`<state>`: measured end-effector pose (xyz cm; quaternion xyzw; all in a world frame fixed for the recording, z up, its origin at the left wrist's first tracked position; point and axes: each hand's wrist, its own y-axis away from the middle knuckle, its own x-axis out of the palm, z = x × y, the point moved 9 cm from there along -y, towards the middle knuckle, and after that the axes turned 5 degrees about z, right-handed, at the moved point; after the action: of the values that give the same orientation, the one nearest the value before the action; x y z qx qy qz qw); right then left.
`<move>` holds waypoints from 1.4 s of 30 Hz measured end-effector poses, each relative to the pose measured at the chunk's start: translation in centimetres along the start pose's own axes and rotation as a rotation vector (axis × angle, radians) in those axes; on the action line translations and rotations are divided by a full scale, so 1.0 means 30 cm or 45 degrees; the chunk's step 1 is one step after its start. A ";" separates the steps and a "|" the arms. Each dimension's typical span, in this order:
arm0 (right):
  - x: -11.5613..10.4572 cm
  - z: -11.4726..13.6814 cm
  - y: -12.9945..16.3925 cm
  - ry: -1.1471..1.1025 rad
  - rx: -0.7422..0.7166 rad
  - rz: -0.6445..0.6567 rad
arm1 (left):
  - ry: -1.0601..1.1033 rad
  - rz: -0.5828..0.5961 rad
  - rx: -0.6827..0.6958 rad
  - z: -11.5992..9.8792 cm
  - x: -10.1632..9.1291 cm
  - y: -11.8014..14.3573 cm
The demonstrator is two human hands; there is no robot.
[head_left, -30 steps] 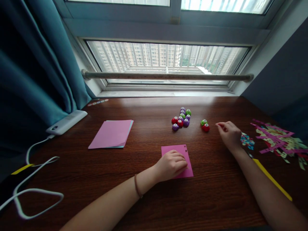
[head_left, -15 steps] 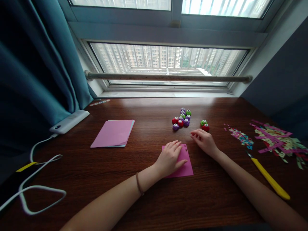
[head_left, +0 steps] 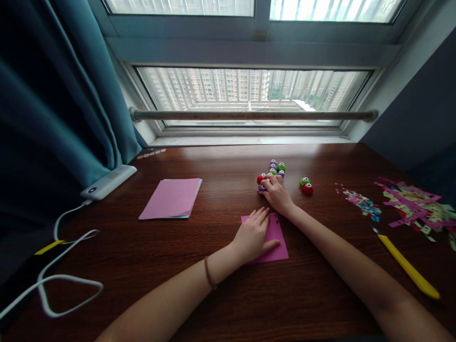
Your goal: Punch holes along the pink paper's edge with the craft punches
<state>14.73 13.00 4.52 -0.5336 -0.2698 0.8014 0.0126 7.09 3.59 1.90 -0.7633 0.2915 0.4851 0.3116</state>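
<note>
My left hand (head_left: pixel 251 237) lies flat with its fingers stretched out on a bright pink sheet of paper (head_left: pixel 276 244). Small punched holes show near the sheet's upper right corner. Just beyond the paper, my right hand (head_left: pixel 278 194) reaches into a cluster of small craft punches (head_left: pixel 281 166), red, purple and green with white tops. Its fingers are bent down around one of them, and the hand covers part of the cluster. To the right stand a green craft punch (head_left: pixel 305 181) and a red craft punch (head_left: pixel 307 189), apart from the group.
A stack of pale pink and blue paper (head_left: pixel 171 198) lies to the left. On the right are tiny paper cut-outs (head_left: pixel 363 203), paper strips (head_left: pixel 415 202) and a yellow craft knife (head_left: pixel 408 266). A white power bank (head_left: pixel 109 182) with its cable (head_left: pixel 44 280) sits by the curtain.
My right hand has moved left, from beside the separate red and green punches to the cluster, and its fingers have come down there. My left hand stays on the pink paper.
</note>
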 end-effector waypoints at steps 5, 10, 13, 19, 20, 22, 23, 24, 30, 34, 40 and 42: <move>-0.085 -0.081 0.113 -0.605 0.310 -0.024 | -0.004 0.004 -0.010 0.004 -0.001 -0.001; -0.059 -0.115 0.309 -1.221 0.689 0.188 | -0.009 0.030 -0.016 0.001 -0.003 -0.002; -0.045 -0.085 0.366 -1.316 0.681 0.318 | -0.008 0.070 -0.021 -0.001 0.001 -0.002; -0.097 -0.078 0.353 -0.854 0.532 0.335 | -0.013 0.117 -0.026 -0.002 0.001 -0.005; -0.101 -0.082 0.352 -0.833 0.535 0.337 | -0.010 0.120 -0.026 -0.002 0.002 -0.006; -0.101 -0.084 0.354 -0.830 0.542 0.363 | -0.005 0.118 -0.025 -0.001 0.003 -0.007; -0.101 -0.082 0.356 -0.827 0.541 0.378 | -0.003 0.115 -0.024 -0.001 0.005 -0.008; -0.100 -0.078 0.357 -0.822 0.536 0.391 | -0.003 0.112 -0.024 0.001 0.007 -0.008; -0.106 -0.058 0.354 -0.769 0.508 0.434 | -0.029 0.119 -0.030 0.006 0.014 -0.006; -0.106 -0.075 0.361 -0.739 0.559 0.419 | -0.039 0.137 -0.032 0.001 0.011 -0.005; -0.105 -0.080 0.363 -0.730 0.581 0.402 | -0.039 0.130 -0.026 0.002 0.006 -0.009; -0.109 -0.075 0.360 -0.717 0.567 0.408 | -0.041 0.134 -0.025 0.003 0.010 -0.009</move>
<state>20.98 3.70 1.83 -0.3125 0.0048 0.9472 -0.0718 7.35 3.80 1.66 -0.7420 0.3214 0.5160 0.2828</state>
